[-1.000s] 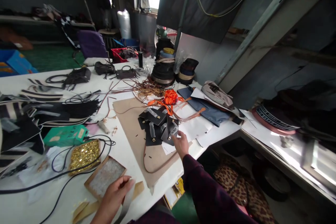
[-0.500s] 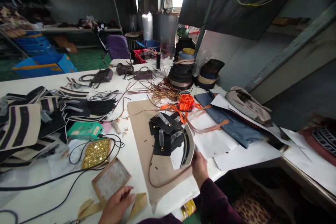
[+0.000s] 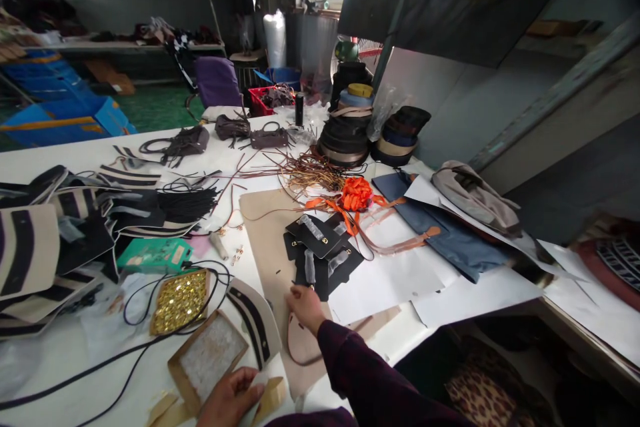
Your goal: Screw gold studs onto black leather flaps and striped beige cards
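A curved panel with black and cream stripes [image 3: 254, 323] lies slanted beside a small open box, its lower end at the fingertips of my left hand [image 3: 231, 399]. That hand is closed on this lower end, thumb against fingers. My right hand [image 3: 307, 308] reaches across to the lower edge of several black panels [image 3: 306, 250], which carry plastic-wrapped metal fittings. Its fingers are bent together, and whatever they pinch is hidden. Under the right wrist a thin brown cord loops over the brown sheet [image 3: 260, 220].
The open box [image 3: 209, 357] and a tray of gold fittings [image 3: 181, 300] stand at the left, near black cords. Striped panels [image 3: 30, 247] pile up further left. An orange ribbon bundle [image 3: 357, 194], tape rolls [image 3: 344, 140] and a blue bag piece [image 3: 435, 233] lie beyond.
The striped curved panel has moved from beside the black panels to my left hand. My right hand has come leftward from the sheet's right side to the black panels' lower edge.
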